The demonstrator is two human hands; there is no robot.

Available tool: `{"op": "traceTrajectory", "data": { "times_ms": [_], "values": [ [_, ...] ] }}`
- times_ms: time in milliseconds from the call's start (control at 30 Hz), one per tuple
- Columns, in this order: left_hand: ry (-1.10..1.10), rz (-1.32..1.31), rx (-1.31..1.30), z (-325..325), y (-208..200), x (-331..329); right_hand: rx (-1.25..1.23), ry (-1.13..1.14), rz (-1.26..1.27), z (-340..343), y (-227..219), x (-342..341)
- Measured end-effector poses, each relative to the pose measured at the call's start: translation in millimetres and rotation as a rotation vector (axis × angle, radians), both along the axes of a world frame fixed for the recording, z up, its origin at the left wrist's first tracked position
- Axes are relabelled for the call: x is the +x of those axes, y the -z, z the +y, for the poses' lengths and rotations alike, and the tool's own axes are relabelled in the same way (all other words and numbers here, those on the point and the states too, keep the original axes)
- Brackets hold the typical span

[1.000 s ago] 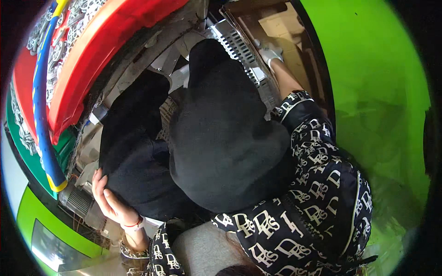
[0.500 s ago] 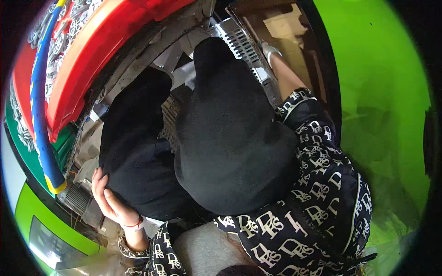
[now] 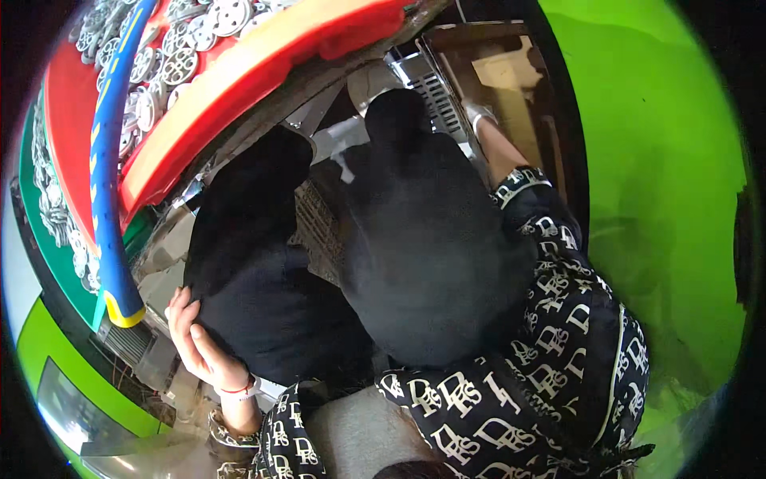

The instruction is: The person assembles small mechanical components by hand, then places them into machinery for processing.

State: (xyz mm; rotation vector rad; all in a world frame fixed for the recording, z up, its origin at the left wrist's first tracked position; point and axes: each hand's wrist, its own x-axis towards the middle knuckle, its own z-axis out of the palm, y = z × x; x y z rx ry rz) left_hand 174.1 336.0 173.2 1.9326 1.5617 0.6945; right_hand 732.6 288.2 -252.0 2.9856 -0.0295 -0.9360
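Observation:
My left hand [image 3: 203, 349] lies against the side of my left thigh in black trousers [image 3: 263, 239], its fingers stretched out and nothing in them. A red band is around that wrist. My right forearm [image 3: 503, 150] reaches forward beyond my right knee, beside a grey slotted plastic basket [image 3: 437, 97] and a brown cardboard box [image 3: 550, 88]. Something white [image 3: 477, 116] covers the end of that arm, where my right hand is; its fingers are hidden, so I cannot see what it touches.
At the upper left, a red tray [image 3: 263, 77] holds many pale round spoked parts [image 3: 177, 65]. A blue-and-yellow tube [image 3: 106, 172] runs down across it. A green tray [image 3: 56, 239] with similar small parts is farther left. A bright green surface [image 3: 654, 160] rises at the right.
The view has shifted, so the red tray, the tube and my knees appear farther right. My left hand stays against the thigh, and my right arm still reaches toward the box.

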Motion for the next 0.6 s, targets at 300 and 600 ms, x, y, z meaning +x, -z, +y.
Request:
{"op": "traceTrajectory", "data": {
  "times_ms": [300,600],
  "values": [
    [-0.083,0.092,0.016,-5,-17,-21,0.283,-0.129,0.375,33,-53,-75],
    [-0.052,0.046,0.003,-1,-8,-8,0.221,-0.145,0.218,-22,-19,-28]
  ]
}}
